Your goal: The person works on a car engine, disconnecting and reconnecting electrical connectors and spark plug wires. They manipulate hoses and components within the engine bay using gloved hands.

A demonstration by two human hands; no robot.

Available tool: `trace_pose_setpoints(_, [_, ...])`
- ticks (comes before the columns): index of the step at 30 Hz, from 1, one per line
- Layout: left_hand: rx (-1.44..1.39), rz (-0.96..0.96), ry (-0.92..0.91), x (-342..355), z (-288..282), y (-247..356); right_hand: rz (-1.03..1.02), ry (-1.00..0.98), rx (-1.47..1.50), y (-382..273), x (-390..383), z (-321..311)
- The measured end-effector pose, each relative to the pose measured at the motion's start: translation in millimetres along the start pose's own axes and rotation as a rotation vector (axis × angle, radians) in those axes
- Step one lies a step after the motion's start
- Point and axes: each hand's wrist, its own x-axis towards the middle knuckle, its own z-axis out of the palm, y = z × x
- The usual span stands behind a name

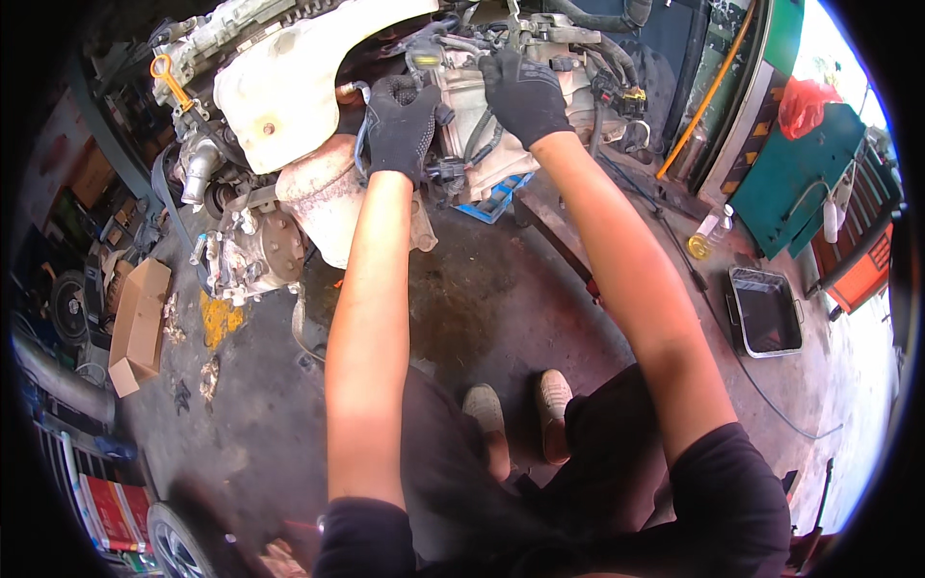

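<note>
An engine with its gearbox (472,91) hangs or stands before me at the top of the view. My left hand (400,133), in a black glove, is closed between the pale metal heat shield (279,101) and the gearbox, beside a thin blue-grey hose (360,144). What its curled fingers grip is hidden. My right hand (525,99), gloved too, reaches over the gearbox top with fingers bent among cables and connectors. An upright metal piece (515,34) rises just beyond its fingertips; whatever this hand holds cannot be made out.
A yellow-handled dipstick (173,82) and a round compressor-like unit (255,255) are on the engine's left. A blue crate (496,200) lies below it. On the right stand a metal drain pan (764,310) and a bottle of yellow liquid (703,239). An open cardboard box (140,326) is left.
</note>
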Motion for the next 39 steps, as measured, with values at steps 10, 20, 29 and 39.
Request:
trace_pose_setpoints(10, [-0.436, -0.084, -0.044, 8, 15, -3, 0.109, -0.092, -0.076, 18, -1, 0])
trace_pose_setpoints(20, [-0.607, -0.032, -0.014, 27, 19, -11, 0.13, 0.064, 0.045, 4, -3, 33])
trace_pose_setpoints(29, [-0.511, -0.085, -0.225, 21, -59, 13, 0.066, -0.164, 0.449, 4, -23, 8])
trace_pose_setpoints(39, [-0.281, -0.043, -0.231, 3, -67, 18, -0.592, -0.708, -0.52, 55, -26, 14])
